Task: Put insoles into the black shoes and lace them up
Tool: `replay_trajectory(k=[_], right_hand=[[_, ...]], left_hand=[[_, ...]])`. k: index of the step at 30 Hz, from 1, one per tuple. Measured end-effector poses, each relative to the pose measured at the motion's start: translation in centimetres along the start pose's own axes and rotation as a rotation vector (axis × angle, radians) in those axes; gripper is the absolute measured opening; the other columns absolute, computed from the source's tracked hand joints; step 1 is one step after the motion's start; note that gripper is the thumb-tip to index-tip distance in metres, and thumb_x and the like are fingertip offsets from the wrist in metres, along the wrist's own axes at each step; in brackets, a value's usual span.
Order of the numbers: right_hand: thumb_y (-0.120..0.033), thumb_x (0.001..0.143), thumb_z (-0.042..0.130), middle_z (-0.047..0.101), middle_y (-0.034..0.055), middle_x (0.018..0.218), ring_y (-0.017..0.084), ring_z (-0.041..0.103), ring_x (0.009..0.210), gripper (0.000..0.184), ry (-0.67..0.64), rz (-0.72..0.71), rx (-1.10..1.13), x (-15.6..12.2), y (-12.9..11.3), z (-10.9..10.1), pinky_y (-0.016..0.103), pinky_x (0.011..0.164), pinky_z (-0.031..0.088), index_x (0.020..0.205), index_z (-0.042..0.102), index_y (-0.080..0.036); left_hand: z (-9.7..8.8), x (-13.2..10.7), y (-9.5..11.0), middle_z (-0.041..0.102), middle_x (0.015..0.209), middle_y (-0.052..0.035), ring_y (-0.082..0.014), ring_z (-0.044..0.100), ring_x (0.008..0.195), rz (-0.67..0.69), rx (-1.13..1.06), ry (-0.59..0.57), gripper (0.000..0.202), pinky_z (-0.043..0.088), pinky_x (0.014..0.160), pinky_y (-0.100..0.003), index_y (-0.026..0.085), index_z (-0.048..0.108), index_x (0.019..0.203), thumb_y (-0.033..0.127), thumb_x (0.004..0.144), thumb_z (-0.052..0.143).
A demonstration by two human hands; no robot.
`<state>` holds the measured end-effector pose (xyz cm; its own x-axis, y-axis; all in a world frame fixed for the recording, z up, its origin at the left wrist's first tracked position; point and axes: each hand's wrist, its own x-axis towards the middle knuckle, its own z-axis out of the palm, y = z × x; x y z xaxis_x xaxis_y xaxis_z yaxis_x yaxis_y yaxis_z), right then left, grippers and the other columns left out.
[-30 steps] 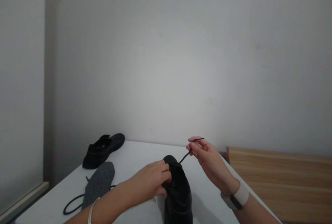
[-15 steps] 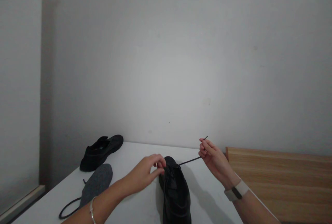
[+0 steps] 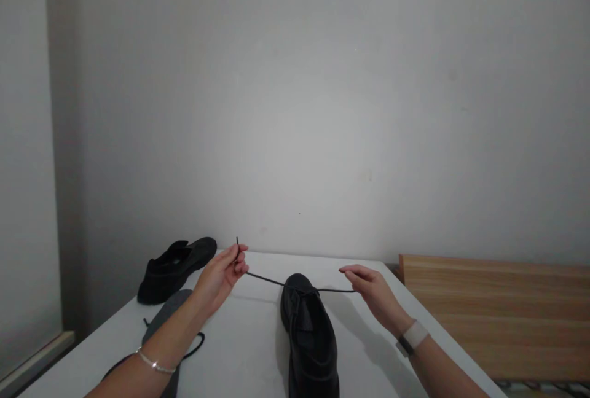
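A black shoe (image 3: pixel 313 343) rests on the white table, its toe toward the wall. One dark shoelace (image 3: pixel 265 278) runs from its front out to both sides. My left hand (image 3: pixel 225 269), left of the toe, is closed on one end of the lace, and the tip sticks up above the fingers. On the other side, my right hand (image 3: pixel 369 287) pinches the opposite end, with the lace stretched nearly level between hand and shoe. Both lengths look taut.
A second black shoe (image 3: pixel 175 269) lies at the table's far left. A grey insole (image 3: pixel 166 315) and another dark lace (image 3: pixel 196 346) are partly hidden by my left forearm. The white table (image 3: pixel 244 355) meets a grey wall; a wooden board (image 3: pixel 498 318) stands at the right.
My left hand has moved left from the shoe's front, drawing out a lace end. My right hand has lowered slightly, still on its end. The view has shifted a little.
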<state>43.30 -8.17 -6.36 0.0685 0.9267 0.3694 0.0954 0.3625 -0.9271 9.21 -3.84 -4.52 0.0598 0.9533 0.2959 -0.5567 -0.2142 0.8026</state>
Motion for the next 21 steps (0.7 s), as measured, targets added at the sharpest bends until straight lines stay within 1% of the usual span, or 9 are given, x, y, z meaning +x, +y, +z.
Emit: replay_trajectory(k=[1,2,3,6,9,11,14,18,21], right_hand=[[-0.043,0.072,0.076,0.066,0.0036,0.08,0.015,0.05,0.07,0.03,-0.031,-0.006,-0.046,-0.1,0.0,0.2,0.027,0.064,0.038,0.084,0.074,-0.015],[-0.042,0.071,0.075,0.067,0.004,0.079,0.016,0.053,0.073,0.029,-0.064,-0.01,-0.089,-0.2,0.1,0.4,0.028,0.067,0.04,0.081,0.073,-0.015],[-0.042,0.071,0.075,0.067,0.0042,0.078,0.018,0.055,0.074,0.028,-0.098,-0.014,-0.129,-0.3,0.1,0.7,0.029,0.069,0.041,0.078,0.072,-0.015],[-0.04,0.073,0.073,0.067,0.0041,0.074,0.019,0.058,0.073,0.025,-0.18,-0.033,-0.238,-0.6,0.5,1.7,0.031,0.07,0.043,0.076,0.07,-0.016],[-0.036,0.077,0.069,0.066,0.0039,0.074,0.019,0.057,0.071,0.021,-0.222,-0.066,-0.332,-0.9,1.0,2.5,0.031,0.069,0.042,0.077,0.069,-0.015],[-0.035,0.078,0.067,0.065,0.0038,0.074,0.019,0.056,0.071,0.019,-0.234,-0.082,-0.373,-1.0,1.1,3.0,0.031,0.068,0.042,0.079,0.068,-0.015],[-0.035,0.081,0.065,0.065,0.0041,0.075,0.019,0.057,0.072,0.02,-0.246,-0.092,-0.416,-1.2,1.0,3.4,0.031,0.068,0.042,0.081,0.067,-0.015],[-0.032,0.083,0.062,0.065,0.0045,0.078,0.019,0.058,0.074,0.017,-0.255,-0.127,-0.458,-1.3,0.7,3.7,0.031,0.068,0.044,0.083,0.066,-0.016],[-0.026,0.083,0.064,0.062,0.0049,0.083,0.019,0.058,0.081,0.011,-0.233,-0.218,-0.505,-1.3,0.5,3.7,0.031,0.075,0.045,0.079,0.068,-0.017]], left_hand=[[0.1,-0.1,-0.1,0.052,0.062,0.0021,-0.0059,0.043,0.049,0.022,0.129,-0.046,0.02,0.039,0.047,-0.018,0.009,0.069,0.085,0.028,0.08,0.07],[0.3,-0.3,-0.3,0.052,0.061,0.0026,-0.0058,0.041,0.047,0.051,0.294,-0.105,0.023,0.034,0.044,-0.018,0.01,0.069,0.085,0.032,0.08,0.069],[0.5,-0.6,-0.5,0.054,0.061,0.002,-0.007,0.043,0.049,0.083,0.477,-0.173,0.024,0.034,0.046,-0.018,0.011,0.07,0.086,0.034,0.081,0.067],[1.4,-1.7,-1.3,0.066,0.072,-0.0023,-0.0143,0.057,0.067,0.191,0.963,-0.394,0.019,0.043,0.063,-0.024,0.015,0.071,0.088,0.029,0.085,0.059],[2.2,-2.9,-2.2,0.07,0.084,-0.0047,-0.0174,0.06,0.077,0.303,1.267,-0.526,0.017,0.044,0.073,-0.028,0.017,0.07,0.089,0.022,0.088,0.054],[2.6,-3.4,-2.8,0.069,0.087,-0.0058,-0.0188,0.06,0.081,0.373,1.386,-0.564,0.017,0.044,0.076,-0.03,0.017,0.069,0.089,0.02,0.089,0.052],[3.2,-3.6,-3.5,0.068,0.087,-0.006,-0.0197,0.06,0.083,0.426,1.48,-0.592,0.016,0.044,0.077,-0.03,0.017,0.068,0.09,0.017,0.09,0.052],[4.0,-3.6,-4.1,0.067,0.084,-0.0049,-0.0197,0.059,0.082,0.445,1.524,-0.6,0.014,0.045,0.076,-0.03,0.018,0.067,0.088,0.014,0.088,0.053],[4.6,-3.6,-4.1,0.066,0.084,-0.005,-0.0208,0.058,0.085,0.487,1.551,-0.601,0.013,0.044,0.079,-0.033,0.018,0.068,0.086,0.013,0.088,0.056]])
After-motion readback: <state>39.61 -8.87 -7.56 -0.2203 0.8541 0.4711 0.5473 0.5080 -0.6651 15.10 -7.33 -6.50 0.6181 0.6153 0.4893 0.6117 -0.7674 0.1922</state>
